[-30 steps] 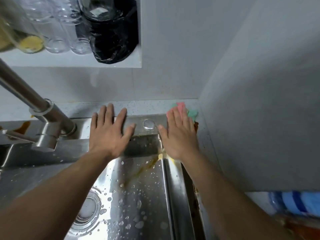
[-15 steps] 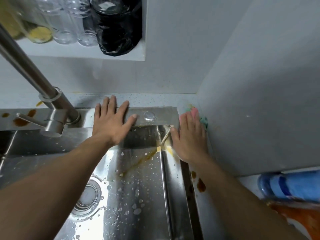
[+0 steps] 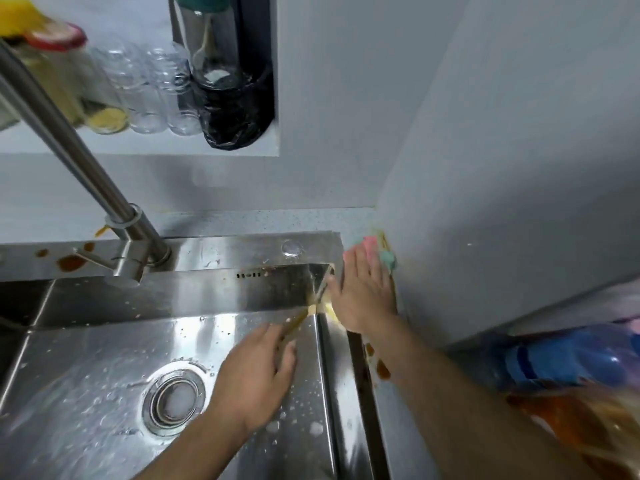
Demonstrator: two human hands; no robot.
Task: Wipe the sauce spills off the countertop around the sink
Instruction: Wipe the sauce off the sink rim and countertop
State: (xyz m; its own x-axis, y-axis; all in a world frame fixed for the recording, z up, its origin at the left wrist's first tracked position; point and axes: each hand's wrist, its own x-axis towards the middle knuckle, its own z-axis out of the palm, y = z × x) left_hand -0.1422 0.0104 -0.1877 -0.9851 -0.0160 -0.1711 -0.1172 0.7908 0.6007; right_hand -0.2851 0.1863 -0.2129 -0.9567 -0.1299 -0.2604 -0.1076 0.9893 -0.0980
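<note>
The right hand (image 3: pixel 363 292) presses a pink-green cloth (image 3: pixel 387 260) flat at the far right corner of the sink (image 3: pixel 86 358), while the left hand (image 3: pixel 258 372) hangs open over it.

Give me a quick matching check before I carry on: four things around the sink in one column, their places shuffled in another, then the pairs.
Things:
1 cloth
2 left hand
3 black bag
4 tap

Places:
A on the shelf
B fixed to the back rim of the sink
C under the right hand, against the side wall
D over the sink floor, near the drain

Pairs: 1-C, 2-D, 3-A, 4-B
</note>
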